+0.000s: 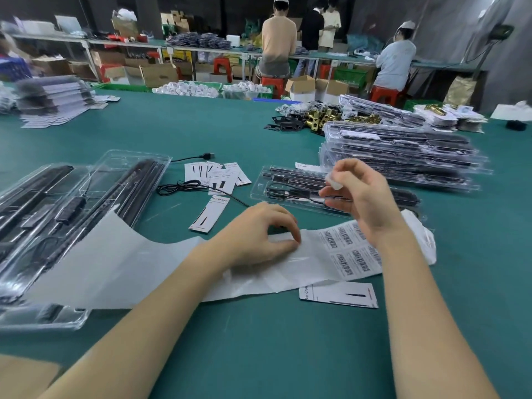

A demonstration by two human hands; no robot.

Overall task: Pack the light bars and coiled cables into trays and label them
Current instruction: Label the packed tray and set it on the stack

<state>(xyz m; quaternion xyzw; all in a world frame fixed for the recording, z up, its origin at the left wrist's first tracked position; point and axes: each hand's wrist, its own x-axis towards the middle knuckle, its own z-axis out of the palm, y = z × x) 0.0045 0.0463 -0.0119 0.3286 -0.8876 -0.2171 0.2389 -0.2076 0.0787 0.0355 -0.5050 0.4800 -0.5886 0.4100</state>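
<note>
A long strip of label backing paper (121, 266) lies across the green table, with barcode labels (349, 249) at its right end. My left hand (259, 234) presses its curled fingers onto the strip. Raised above it, my right hand (359, 194) pinches a small peeled white label (334, 181) over a clear tray (260, 187) that holds black light bars and a coiled cable. A loose black cable (178, 188) with a USB plug lies left of that tray.
Open clear trays with light bars (86, 197) sit at the left. A tall stack of packed trays (403, 156) stands at the right. Printed paper cards (213, 175) lie mid-table and one (339, 296) near me. Several people work at a far bench.
</note>
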